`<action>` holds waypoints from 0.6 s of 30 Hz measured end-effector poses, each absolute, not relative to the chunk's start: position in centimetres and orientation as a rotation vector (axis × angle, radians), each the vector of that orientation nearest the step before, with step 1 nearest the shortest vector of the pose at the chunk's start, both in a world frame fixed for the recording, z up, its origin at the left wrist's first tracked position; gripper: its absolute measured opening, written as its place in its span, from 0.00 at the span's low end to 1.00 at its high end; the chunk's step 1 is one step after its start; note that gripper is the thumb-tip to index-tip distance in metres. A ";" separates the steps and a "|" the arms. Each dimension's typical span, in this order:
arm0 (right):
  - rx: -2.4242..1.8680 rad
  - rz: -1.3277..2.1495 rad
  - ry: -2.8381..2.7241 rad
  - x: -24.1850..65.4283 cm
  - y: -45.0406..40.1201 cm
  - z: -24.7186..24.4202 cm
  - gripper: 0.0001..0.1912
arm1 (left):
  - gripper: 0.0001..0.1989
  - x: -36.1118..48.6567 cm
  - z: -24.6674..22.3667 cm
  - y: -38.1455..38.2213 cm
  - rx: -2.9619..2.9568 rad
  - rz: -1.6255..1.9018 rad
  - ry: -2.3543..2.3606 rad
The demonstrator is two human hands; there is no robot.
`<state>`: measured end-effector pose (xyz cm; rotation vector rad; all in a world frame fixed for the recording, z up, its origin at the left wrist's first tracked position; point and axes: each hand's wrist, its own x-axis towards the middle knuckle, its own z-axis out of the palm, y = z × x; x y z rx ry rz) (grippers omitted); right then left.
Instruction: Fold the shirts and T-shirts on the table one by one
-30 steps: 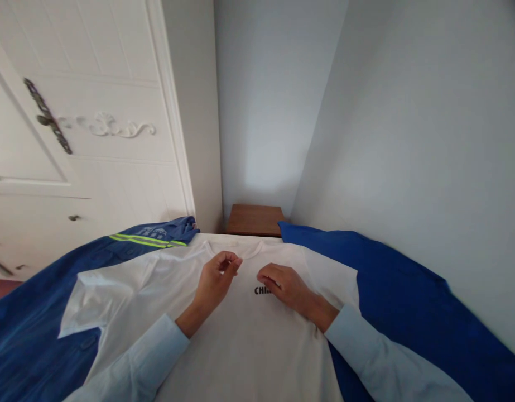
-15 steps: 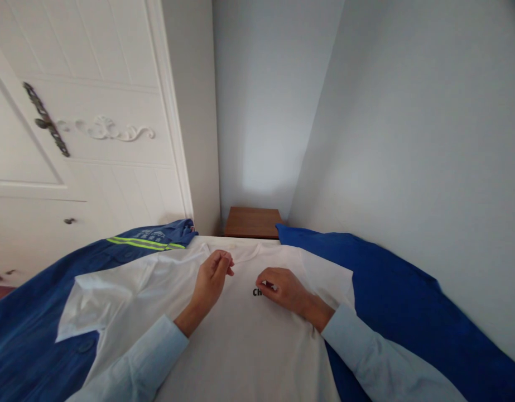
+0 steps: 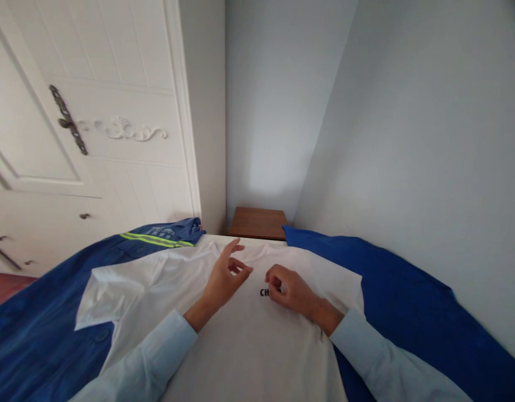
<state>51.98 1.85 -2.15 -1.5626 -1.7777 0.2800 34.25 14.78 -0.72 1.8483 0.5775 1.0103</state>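
Observation:
A white short-sleeved T-shirt lies spread out, its neckline at the far end and dark letters starting "CH" on the chest. Over the upper chest, my left hand is open, with the forefinger stretched forward and the thumb apart from it. Beside it, my right hand is curled above the lettering and covers part of it. Its thumb and fingers meet in a ring; whether anything small is pinched between the tips, I cannot make out.
Under the T-shirt lies a blue garment with a yellow-green stripe on the left; blue cloth also spreads out on the right. Beyond stand a brown wooden piece of furniture, a white wardrobe and grey walls.
My left hand has gone from closed to open, its forefinger extending forward. My right hand stays curled over the lettering. The whole view has shifted slightly, so things appear farther right.

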 end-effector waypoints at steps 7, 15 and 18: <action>-1.582 0.315 -1.784 52.1 1.9 -2.1 0.05 | 0.15 34.3 -0.9 14.3 1.951 0.867 0.530; -1.624 0.211 -1.935 52.3 2.3 -2.7 0.08 | 0.16 34.3 -0.7 14.0 2.094 0.766 0.482; -1.640 0.184 -1.961 52.4 2.4 -2.9 0.07 | 0.14 34.4 -1.1 14.2 2.135 0.748 0.451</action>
